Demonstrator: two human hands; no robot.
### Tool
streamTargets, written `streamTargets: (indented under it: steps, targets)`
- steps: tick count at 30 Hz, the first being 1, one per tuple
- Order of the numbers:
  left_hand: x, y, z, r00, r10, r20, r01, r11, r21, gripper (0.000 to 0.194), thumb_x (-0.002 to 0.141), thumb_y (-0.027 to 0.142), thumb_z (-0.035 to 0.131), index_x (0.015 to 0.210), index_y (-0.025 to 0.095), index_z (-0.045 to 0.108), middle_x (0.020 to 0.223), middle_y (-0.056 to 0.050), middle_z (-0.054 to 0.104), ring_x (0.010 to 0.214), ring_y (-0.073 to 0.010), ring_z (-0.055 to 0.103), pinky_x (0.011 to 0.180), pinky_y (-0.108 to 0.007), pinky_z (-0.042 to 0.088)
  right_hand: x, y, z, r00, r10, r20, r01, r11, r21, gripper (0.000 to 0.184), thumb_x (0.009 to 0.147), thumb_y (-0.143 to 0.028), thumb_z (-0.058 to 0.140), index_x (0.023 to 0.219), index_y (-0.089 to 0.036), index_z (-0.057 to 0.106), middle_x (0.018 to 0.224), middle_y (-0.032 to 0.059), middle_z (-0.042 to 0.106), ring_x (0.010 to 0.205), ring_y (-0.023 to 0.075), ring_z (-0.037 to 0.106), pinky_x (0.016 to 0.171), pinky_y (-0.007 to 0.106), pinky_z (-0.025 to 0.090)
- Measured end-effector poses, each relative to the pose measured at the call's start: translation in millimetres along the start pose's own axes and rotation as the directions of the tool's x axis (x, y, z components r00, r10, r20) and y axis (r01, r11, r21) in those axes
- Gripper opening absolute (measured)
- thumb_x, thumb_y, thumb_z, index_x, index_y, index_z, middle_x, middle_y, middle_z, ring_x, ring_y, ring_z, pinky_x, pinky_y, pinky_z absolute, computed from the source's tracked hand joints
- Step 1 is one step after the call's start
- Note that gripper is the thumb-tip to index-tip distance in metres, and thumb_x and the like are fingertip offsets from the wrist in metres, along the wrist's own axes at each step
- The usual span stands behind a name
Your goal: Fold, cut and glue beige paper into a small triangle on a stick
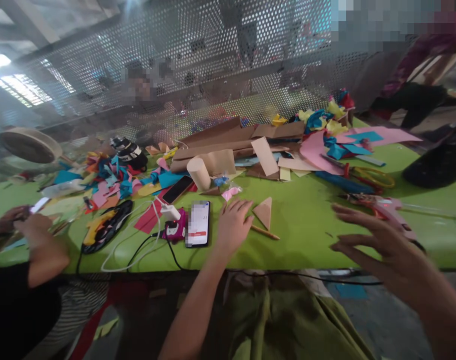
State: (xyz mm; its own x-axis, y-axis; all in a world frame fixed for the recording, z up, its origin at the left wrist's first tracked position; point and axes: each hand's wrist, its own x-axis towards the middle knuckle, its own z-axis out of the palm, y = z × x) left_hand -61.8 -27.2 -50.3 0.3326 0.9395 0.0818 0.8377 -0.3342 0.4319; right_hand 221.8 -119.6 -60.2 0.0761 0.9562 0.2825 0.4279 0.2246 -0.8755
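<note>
My left hand [233, 225] rests on the green tabletop with its fingers stretched out, holding nothing I can see. A lit smartphone [198, 225] lies just left of it. On its right are a pencil [265, 232] and a brown cardboard triangle [263, 213]; a small pink piece in clear plastic [231, 192] sits beyond the fingertips. My right hand [381, 245] hovers over the right side of the table, fingers apart and nothing between them. Closest to it is a pink glue gun [395, 212], partly behind the hand, with scissors [366, 176] farther back.
A magenta power adapter [174, 227] with white and black cables lies left. Cardboard sheets [212, 142], a cardboard tube [198, 174] and coloured paper scraps line the back. A yellow glue gun [98, 227] lies near a co-worker's hands [25, 220]. A perforated screen [212, 65] rises behind.
</note>
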Motion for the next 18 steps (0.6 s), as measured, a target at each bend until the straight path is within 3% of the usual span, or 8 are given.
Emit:
streamTargets:
  steps: [1,4,8,11,18]
  targets:
    - [4,1,2.1,1.0,-0.008,0.028,0.007,1.0,0.024,0.038,0.094,0.021,0.055,0.131,0.023,0.062,0.14,-0.009,0.062,0.135,-0.0257,0.049,0.117,-0.046,0.032,7,2,16,0.988,-0.094,0.122,0.101,0.994,-0.052,0.029,0.088,-0.041,0.066,0.116,-0.033,0.068,0.131,0.0105,0.066,0.096,0.0266,0.071,0.079,0.041,0.059]
    - [21,7,8.0,0.994,-0.025,0.105,0.011,0.992,0.128,0.033,0.095,0.029,0.056,0.124,0.019,0.065,0.13,-0.013,0.066,0.127,-0.0294,0.054,0.111,-0.047,0.037,21,3,60,0.911,-0.18,0.372,0.262,0.947,-0.184,0.019,0.094,-0.031,0.057,0.107,-0.028,0.07,0.101,0.0072,0.076,0.089,0.0247,0.071,0.078,0.039,0.056]
    - [37,15,13.7,0.988,-0.019,0.154,-0.022,0.965,0.262,0.027,0.091,0.035,0.064,0.11,0.016,0.067,0.119,-0.015,0.065,0.121,-0.0327,0.056,0.103,-0.047,0.042,29,6,94,0.864,-0.185,0.468,0.4,0.816,-0.417,0.018,0.089,-0.016,0.057,0.102,-0.021,0.07,0.098,0.0089,0.074,0.093,0.0278,0.067,0.076,0.039,0.053]
    - [39,17,15.2,0.983,-0.036,0.18,-0.013,0.964,0.264,0.025,0.091,0.034,0.064,0.107,0.015,0.064,0.115,-0.014,0.065,0.118,-0.0308,0.057,0.099,-0.043,0.044,28,12,97,0.849,-0.211,0.484,0.457,0.753,-0.473,0.018,0.089,-0.01,0.054,0.095,-0.02,0.068,0.093,0.0076,0.072,0.088,0.0248,0.067,0.074,0.035,0.05]
    - [37,19,9.3,0.967,-0.105,0.231,0.067,0.984,0.166,0.031,0.089,0.032,0.068,0.113,0.015,0.059,0.119,-0.014,0.063,0.111,-0.0279,0.062,0.088,-0.035,0.047,15,19,70,0.784,-0.355,0.509,0.586,0.695,-0.418,0.018,0.096,-0.016,0.049,0.095,-0.021,0.067,0.088,0.007,0.07,0.076,0.0219,0.064,0.068,0.034,0.047]
